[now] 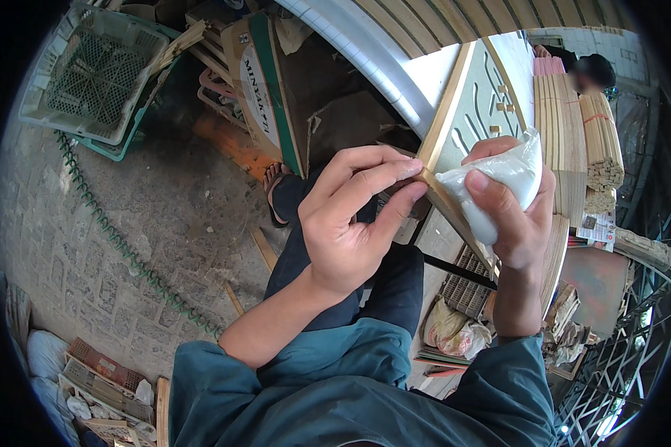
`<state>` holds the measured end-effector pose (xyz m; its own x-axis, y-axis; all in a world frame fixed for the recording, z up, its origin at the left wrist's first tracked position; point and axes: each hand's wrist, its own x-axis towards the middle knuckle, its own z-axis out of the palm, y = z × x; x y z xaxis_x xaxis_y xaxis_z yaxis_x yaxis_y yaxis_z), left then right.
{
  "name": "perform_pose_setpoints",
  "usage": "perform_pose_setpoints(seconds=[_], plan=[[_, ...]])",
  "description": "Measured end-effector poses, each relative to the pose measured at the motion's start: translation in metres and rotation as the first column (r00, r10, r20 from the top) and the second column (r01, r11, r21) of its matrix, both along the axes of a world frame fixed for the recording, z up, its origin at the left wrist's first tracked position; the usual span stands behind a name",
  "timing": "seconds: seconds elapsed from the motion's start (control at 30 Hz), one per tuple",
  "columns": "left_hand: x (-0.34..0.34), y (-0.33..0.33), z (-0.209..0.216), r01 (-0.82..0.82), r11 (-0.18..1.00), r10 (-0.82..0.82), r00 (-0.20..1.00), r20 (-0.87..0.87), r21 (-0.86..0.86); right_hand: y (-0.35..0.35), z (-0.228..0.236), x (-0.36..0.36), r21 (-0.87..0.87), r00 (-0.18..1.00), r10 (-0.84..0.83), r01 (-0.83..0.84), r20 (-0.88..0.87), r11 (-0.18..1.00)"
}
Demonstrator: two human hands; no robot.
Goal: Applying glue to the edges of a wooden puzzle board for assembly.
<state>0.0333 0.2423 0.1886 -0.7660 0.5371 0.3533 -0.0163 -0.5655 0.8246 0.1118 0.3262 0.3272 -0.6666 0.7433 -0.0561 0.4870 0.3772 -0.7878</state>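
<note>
In front of me is a light wooden frame (449, 97), its near corner pointing toward me. My left hand (343, 223) has thumb and fingertips closed at that corner, pinching the wood. Wrapped in my right hand (525, 231) is a clear plastic bag (513, 170) filled with white paste, probably glue. The bag's narrow tip touches or nearly touches the frame just right of my left fingertips. Inside the frame shows a grey-green surface (463, 123) with dark slots and several small wooden blocks; what lies under my right hand is hidden.
Bundled wooden strips (602, 141) stand at the right, with a person (595, 72) behind them. Wooden slats (492, 18) span the top. Leftward are a cardboard box (239, 52), a white plastic crate (34, 104) and a green coiled hose (116, 235) across the paved floor.
</note>
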Motion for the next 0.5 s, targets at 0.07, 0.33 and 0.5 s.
perform_pose_setpoints(seconds=[0.07,0.33,0.5], plan=[[0.0000,-0.0001,0.0001,0.007,1.000,-0.007,1.000,0.004,-0.003,-0.0005,-0.0003,0.0000,-0.017,1.000,-0.010,0.009,-0.008,1.000],[-0.0008,0.0011,-0.0005,-0.003,1.000,0.003,1.000,0.000,0.000,-0.0003,0.0001,-0.0009,-0.024,1.000,-0.022,0.022,0.009,0.999],[-0.0029,-0.0014,0.0031,0.013,1.000,-0.013,1.000,0.003,-0.022,0.0018,-0.0025,0.0006,-0.033,1.000,-0.018,0.018,-0.006,0.999]])
